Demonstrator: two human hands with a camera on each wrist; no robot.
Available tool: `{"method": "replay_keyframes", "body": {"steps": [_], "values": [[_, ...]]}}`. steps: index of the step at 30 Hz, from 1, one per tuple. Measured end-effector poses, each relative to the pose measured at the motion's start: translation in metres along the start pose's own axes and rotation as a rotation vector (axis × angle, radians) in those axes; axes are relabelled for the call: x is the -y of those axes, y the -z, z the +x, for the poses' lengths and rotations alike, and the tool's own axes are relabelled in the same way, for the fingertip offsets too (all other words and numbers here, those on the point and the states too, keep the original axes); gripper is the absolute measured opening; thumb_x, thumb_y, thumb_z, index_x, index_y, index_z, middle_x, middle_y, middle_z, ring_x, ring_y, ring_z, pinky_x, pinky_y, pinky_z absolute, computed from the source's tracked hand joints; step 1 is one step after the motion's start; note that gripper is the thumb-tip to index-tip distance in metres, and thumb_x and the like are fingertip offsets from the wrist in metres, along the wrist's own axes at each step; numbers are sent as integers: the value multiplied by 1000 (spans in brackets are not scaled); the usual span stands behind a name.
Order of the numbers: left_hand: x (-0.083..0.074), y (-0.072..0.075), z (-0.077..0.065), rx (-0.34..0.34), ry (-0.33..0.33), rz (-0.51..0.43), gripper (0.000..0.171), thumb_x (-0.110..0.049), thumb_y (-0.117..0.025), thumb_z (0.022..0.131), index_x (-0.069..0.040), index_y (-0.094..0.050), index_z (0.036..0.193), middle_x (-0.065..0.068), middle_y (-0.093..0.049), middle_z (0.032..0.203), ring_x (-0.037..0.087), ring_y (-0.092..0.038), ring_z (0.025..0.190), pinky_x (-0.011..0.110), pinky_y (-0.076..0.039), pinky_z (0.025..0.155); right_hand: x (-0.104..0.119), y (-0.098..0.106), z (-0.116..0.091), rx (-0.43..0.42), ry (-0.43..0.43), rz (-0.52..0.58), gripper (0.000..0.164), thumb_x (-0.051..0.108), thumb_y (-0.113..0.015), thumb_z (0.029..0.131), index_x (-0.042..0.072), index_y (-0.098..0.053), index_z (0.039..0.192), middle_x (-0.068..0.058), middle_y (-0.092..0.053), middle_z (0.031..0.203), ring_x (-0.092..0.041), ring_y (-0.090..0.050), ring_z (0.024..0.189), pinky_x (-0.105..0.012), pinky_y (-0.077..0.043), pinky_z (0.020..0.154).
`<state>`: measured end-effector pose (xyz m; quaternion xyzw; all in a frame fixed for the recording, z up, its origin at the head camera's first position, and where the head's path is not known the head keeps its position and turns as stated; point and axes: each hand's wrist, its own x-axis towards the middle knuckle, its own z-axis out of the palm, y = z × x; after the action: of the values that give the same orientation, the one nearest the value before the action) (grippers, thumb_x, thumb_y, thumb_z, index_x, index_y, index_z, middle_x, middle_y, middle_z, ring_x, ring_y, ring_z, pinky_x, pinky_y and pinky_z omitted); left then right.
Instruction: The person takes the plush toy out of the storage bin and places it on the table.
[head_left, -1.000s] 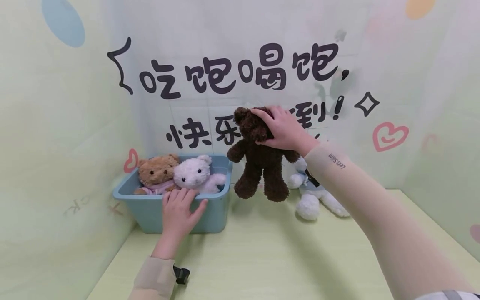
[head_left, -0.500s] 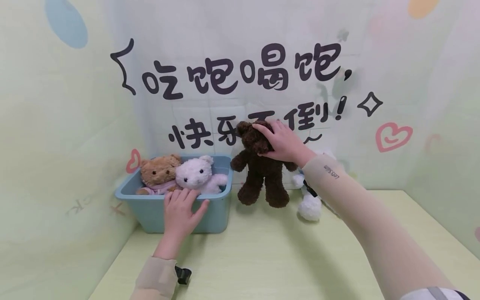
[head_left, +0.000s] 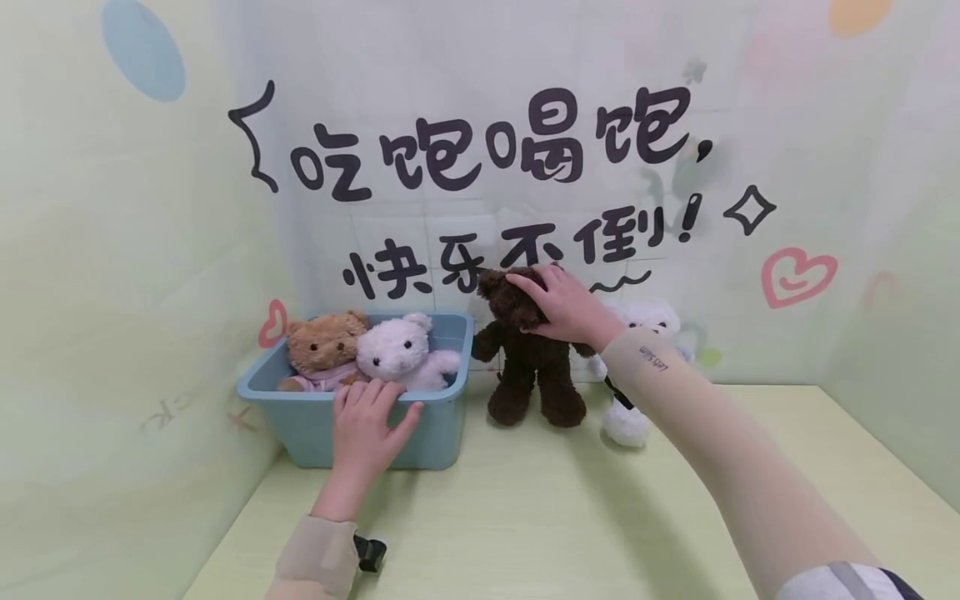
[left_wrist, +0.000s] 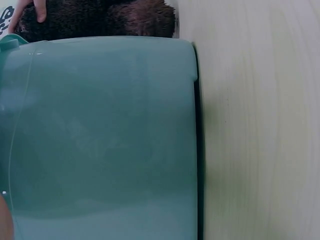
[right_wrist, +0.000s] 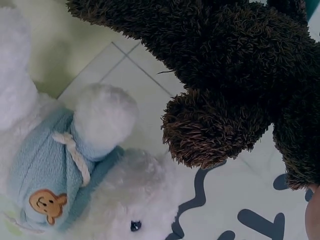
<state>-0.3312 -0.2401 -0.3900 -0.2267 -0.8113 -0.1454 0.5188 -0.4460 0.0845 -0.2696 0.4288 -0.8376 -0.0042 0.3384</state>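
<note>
Near the middle of the frame in the head view, a dark brown bear (head_left: 528, 358) is held upright by the right hand (head_left: 562, 302), its head clasped from the right side with the fingers over the top and the thumb across the face. The grip is thus closed around plush. The bear's feet are seen low, close above or on the table (head_left: 525, 517); which of the two cannot be told.

At left of centre, the front rim of a blue bin (head_left: 431, 437) is held by the left hand (head_left: 367, 429), with the fingers bent over the edge and the thumb spread to the right. In the bin, a tan bear (head_left: 318, 346) is seated at the left, and a white bear (head_left: 393, 354) is placed against it at the right.

Right of the dark brown bear, a white plush toy (head_left: 651, 317) is partly hidden by a beige sleeve (head_left: 750, 467). In the right wrist view, at lower left, it is seen to be dressed in a blue garment (right_wrist: 50, 170) bearing a bear-face patch (right_wrist: 47, 204). Behind everything, a pale backdrop (head_left: 450, 50) is printed with large black characters (head_left: 552, 137).
</note>
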Motion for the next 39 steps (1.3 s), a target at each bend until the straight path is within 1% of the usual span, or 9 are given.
{"method": "replay_keyframes", "body": {"steps": [4, 8, 13, 20, 26, 30, 32, 36, 39], "values": [[-1, -1, 1, -14, -2, -3, 38, -49, -49, 81, -13, -60, 85, 3, -53, 77, 27, -43, 72, 46, -27, 77, 3, -7, -2, 18, -8, 10, 85, 44, -70, 70, 20, -24, 138, -17, -35, 124, -32, -37, 109, -44, -26, 95], [-2, -2, 2, -17, -2, -8, 38, -49, -48, 81, -13, -60, 85, 3, -54, 78, 27, -44, 73, 46, -27, 77, 4, -12, -4, 9, -26, 12, 85, 42, -71, 69, 19, -26, 137, -18, -35, 124, -33, -36, 110, -45, -26, 94], [-2, -2, 2, -11, 4, -16, 37, -49, -49, 81, -13, -60, 85, 3, -54, 79, 27, -43, 73, 46, -26, 78, 3, -20, -9, 2, -60, 14, 85, 41, -72, 68, 21, -25, 137, -17, -35, 123, -32, -35, 110, -45, -26, 94], [-1, 0, -2, 1, 6, -4, 38, -50, -47, 82, -14, -59, 85, 3, -54, 79, 26, -43, 74, 46, -26, 78, 3, -30, -15, 12, -95, 60, 88, 39, -74, 66, 22, -25, 138, -17, -33, 126, -32, -34, 112, -47, -26, 94], [-1, 0, -2, -5, 8, 0, 39, -50, -47, 82, -13, -60, 85, 3, -54, 79, 26, -44, 73, 46, -26, 77, 7, -42, -21, 61, -119, 101, 90, 35, -75, 67, 22, -23, 139, -16, -32, 127, -32, -35, 112, -46, -28, 93], [0, 0, -1, -7, 8, 2, 39, -51, -47, 82, -14, -60, 85, 3, -54, 79, 26, -44, 73, 46, -26, 77, 11, -54, -27, 94, -145, 94, 91, 36, -75, 67, 24, -21, 139, -17, -31, 128, -33, -34, 113, -47, -29, 92], [-1, 0, -1, -6, 7, 0, 39, -50, -47, 82, -14, -60, 85, 3, -54, 79, 26, -43, 73, 46, -26, 77, 13, -60, -30, 108, -168, 81, 91, 36, -75, 67, 24, -21, 139, -19, -30, 130, -34, -33, 115, -50, -30, 91], [-1, 0, 0, -3, 2, -2, 37, -49, -49, 81, -13, -59, 86, 3, -54, 79, 26, -43, 73, 46, -26, 76, 17, -68, -35, 120, -244, 66, 94, 35, -76, 65, 24, -20, 139, -22, -26, 132, -37, -28, 118, -57, -29, 88], [-1, 0, 1, -12, -1, -4, 37, -48, -49, 81, -13, -59, 85, 3, -54, 78, 26, -43, 72, 46, -26, 76, 18, -71, -35, 121, -295, 49, 94, 34, -75, 65, 25, -18, 139, -23, -24, 134, -38, -25, 121, -58, -28, 87]]}}
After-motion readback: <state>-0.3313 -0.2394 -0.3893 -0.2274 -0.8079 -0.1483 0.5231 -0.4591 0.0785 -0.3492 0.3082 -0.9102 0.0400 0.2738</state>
